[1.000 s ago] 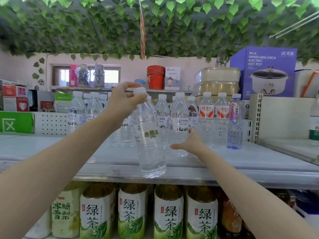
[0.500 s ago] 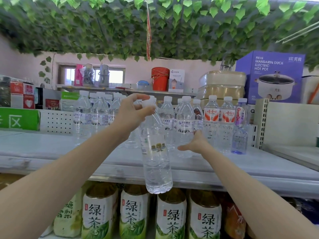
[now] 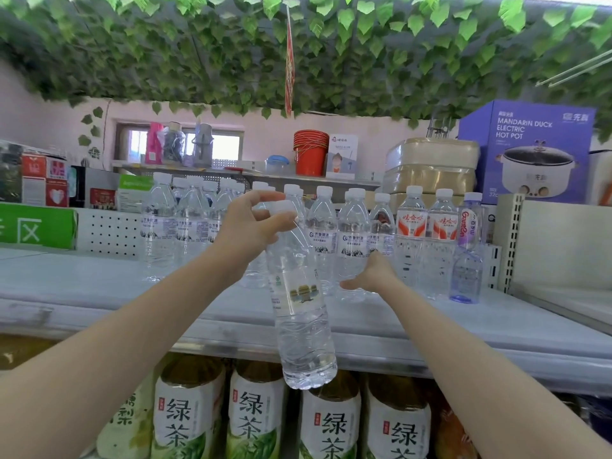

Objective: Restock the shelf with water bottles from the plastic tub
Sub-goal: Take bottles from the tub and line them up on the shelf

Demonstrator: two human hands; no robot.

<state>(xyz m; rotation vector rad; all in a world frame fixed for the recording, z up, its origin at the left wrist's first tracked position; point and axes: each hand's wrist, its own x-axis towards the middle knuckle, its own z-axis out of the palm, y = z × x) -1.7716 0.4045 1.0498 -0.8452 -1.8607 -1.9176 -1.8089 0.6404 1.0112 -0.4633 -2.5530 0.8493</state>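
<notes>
Now, our left hand (image 3: pixel 248 226) pinches the white cap, thumb and fingertips curled round it, and the water bottle (image 3: pixel 303 309) hangs from that pinch (slightly tilted, clear rippled plastic, see-through label). It's in the air in front of the shelf (image 3: pixel 99 293), a flat grey metal deck, with its rounded base dipping below the front lip. Our right hand (image 3: pixel 374 274) reaches to the standing bottles (image 3: pixel 352 233), thumb splayed; whether its fingers curl round one, we can't tell. Below, fat green-tea bottles (image 3: pixel 255 415) wear glossy white labels.
</notes>
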